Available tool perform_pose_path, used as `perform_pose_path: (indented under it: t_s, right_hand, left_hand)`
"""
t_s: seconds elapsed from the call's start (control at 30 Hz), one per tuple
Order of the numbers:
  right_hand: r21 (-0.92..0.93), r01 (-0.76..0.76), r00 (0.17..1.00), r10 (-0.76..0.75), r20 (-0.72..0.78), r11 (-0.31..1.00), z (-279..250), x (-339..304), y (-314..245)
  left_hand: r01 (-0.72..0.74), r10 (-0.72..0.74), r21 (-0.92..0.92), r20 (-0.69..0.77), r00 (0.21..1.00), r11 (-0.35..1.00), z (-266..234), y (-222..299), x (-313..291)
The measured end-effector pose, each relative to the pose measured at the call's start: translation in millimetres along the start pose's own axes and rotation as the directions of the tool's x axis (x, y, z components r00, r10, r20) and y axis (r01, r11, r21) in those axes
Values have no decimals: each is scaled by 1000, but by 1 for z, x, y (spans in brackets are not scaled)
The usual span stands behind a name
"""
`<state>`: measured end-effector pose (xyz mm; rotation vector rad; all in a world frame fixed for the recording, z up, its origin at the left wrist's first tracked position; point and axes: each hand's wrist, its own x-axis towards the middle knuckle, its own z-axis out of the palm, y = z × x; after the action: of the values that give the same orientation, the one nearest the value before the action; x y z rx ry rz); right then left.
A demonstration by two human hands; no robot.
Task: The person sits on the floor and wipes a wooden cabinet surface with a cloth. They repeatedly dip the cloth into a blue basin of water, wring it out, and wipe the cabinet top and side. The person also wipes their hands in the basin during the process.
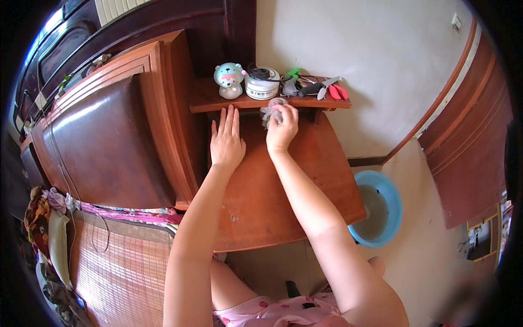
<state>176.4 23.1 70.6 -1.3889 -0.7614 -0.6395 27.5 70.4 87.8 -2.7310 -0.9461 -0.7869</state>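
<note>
My left hand (227,143) rests with fingers stretched out, its fingertips at the front edge of a narrow raised wooden shelf (207,101). My right hand (283,128) is closed around a crumpled greyish cloth (268,115), pressed near the same shelf edge further right. Below both hands lies the reddish-brown wooden tabletop (267,191). On the shelf, just beyond my hands, stand a pale blue bear figurine (229,80) and a white round jar (262,87) with a dark coiled cord (262,73) on top.
Right of the jar lie scissors or pliers with red handles (338,91) and a green-topped item (294,72). A blue basin (396,204) of murky water stands on the floor at the right. At left are a padded headboard (109,147) and a bed with a woven mat (120,261).
</note>
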Motion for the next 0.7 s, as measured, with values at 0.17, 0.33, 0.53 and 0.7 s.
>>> perform_pose_path:
  t_s: [0.17,0.33,0.53,0.7]
  right_hand:
    - [5,62,996,-62,71,998,-2,-1,2]
    - [-36,32,998,-33,-47,999,-26,18,21]
    - [-60,31,999,-32,-12,998,-3,1,-2]
    - [21,89,994,-90,59,996,29,-19,-32]
  left_hand:
    - [10,-14,-98,-46,999,995,11,-3,-2]
    - [13,-29,-211,-76,997,977,13,0,-4]
    - [42,-75,-342,-85,994,939,14,0,-7]
    - [21,-120,-493,-169,978,870,20,-11,-8]
